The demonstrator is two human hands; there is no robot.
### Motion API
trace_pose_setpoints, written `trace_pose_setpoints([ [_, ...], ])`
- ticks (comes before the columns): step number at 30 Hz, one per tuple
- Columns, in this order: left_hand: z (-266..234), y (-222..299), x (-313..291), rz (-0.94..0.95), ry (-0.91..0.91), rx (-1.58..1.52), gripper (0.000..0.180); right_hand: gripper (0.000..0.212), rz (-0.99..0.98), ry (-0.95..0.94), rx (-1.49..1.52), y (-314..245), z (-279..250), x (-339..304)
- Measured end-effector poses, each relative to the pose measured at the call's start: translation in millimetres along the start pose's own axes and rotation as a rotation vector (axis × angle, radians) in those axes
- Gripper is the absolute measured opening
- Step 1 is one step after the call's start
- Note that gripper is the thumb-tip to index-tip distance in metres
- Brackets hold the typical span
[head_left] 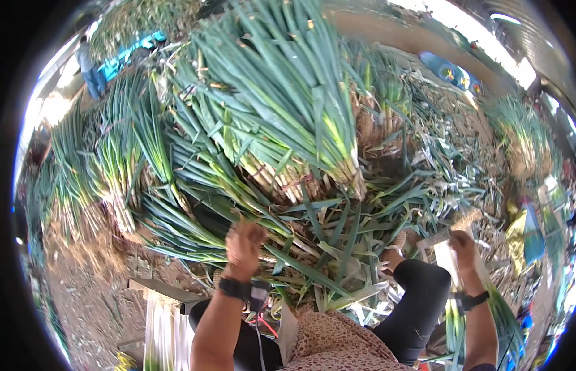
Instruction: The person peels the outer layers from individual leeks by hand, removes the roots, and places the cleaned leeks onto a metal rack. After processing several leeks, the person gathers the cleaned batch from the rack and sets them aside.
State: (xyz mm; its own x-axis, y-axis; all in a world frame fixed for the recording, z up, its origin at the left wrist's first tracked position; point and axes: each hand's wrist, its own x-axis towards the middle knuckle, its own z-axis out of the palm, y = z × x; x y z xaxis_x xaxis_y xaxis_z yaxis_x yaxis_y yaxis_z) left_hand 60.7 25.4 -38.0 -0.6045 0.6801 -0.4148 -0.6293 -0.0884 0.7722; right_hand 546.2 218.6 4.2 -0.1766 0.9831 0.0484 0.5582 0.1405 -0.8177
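Observation:
My left hand (pixel 245 247) is raised over the near side of the pile of long green onions (pixel 263 111). Its fingers are blurred, and I cannot make out what, if anything, lies in them. On the right, my right hand (pixel 464 250) is closed around green onions. Their pale roots (pixel 466 219) stick out above the fist, and green leaves (pixel 504 318) trail below near the forearm. A large tied bunch (pixel 300 179) rests in front of me, its white stem ends toward me. Loose leaves (pixel 343 247) lie between my hands.
On the left, peeled white stalks (pixel 164 328) stand by a wooden bar (pixel 158 289). A pale frame (pixel 433 238) is beside my right hand. More bunches stand at left (pixel 118 204) and far right (pixel 526 142). A person (pixel 90 68) stands far left. Leaf scraps cover the ground.

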Motion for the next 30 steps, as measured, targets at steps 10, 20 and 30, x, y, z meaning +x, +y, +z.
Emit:
trace_pose_setpoints([
  [10, -32, 73, 24, 0.254, 0.089, -0.461, 0.016, 0.030, -0.359, -0.964, -0.499, 46, 389, 6],
  [20, -35, 67, 9, 0.063, 0.169, -0.426, 0.019, 0.046, 0.118, -1.088, -0.464, 65, 469, -10],
  [30, -50, -32, 34, -0.260, 0.225, -0.245, 0.032, 0.036, 0.189, -1.126, -0.263, -134, 273, -50],
])
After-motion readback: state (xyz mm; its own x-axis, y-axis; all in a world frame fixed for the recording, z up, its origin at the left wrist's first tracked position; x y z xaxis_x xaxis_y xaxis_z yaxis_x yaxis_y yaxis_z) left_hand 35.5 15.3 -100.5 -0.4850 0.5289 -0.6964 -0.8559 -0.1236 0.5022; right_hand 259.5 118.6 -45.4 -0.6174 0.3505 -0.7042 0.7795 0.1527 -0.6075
